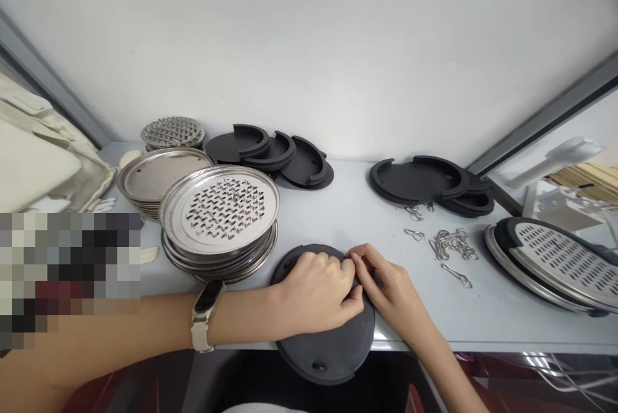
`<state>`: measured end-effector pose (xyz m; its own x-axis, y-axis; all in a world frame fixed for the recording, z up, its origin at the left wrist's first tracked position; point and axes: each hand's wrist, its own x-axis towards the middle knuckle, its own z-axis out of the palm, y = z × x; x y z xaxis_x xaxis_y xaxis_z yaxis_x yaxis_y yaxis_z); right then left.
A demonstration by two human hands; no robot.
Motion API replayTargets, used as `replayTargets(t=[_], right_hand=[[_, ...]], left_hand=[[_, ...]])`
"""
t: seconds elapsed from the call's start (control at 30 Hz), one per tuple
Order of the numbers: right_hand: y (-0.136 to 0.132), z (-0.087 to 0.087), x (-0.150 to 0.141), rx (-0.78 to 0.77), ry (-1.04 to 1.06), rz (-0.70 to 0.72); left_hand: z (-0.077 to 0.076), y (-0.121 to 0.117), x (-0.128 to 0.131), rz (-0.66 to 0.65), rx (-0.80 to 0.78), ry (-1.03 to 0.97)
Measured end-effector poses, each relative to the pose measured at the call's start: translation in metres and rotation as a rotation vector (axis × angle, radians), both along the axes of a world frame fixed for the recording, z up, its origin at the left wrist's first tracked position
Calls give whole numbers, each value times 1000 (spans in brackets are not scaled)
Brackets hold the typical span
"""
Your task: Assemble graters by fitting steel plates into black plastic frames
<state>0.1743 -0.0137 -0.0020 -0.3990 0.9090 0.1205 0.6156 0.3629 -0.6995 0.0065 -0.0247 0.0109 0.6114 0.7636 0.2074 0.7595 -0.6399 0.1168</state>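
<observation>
A black round plastic base lies tilted over the table's front edge, with a small hole near its lower rim. My left hand rests across it in a closed fist, wearing a watch band at the wrist. My right hand is at the base's upper right rim, its thumb and fingers pressed together there. The fingertips of both hands meet at that rim. Whatever lies between the left fingers is hidden. To the right is a small heap of metal wire clips, with a few loose ones near it.
Left of my hands stands a stack of round metal grater plates, beside plain metal discs and a spiky grater pile. More black bases lean along the wall, others farther right. Assembled graters lie at the right.
</observation>
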Motion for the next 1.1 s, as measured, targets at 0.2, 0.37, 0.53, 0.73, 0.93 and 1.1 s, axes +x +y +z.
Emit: replayTargets(t=[0.2,0.37,0.53,0.73,0.93,1.1], right_hand=[[0,-1,1,-4,-3,-3],[0,-1,0,-10,7,2],[-1,-1,0,-20,3,-6],[-1,-1,1,-20,-4,-7],[-2,-1,0,-26,-6,-14],[-1,-2,1,-29,1,-16]], left_hand=[[3,1,0,-11,-38,-4],[4,-1,1,26,-57,-18],[5,-2,1,35,-53,-15],[4,-1,1,32,-53,-14],[4,-1,0,-2,-25,-10],[0,-1,1,8,27,-4]])
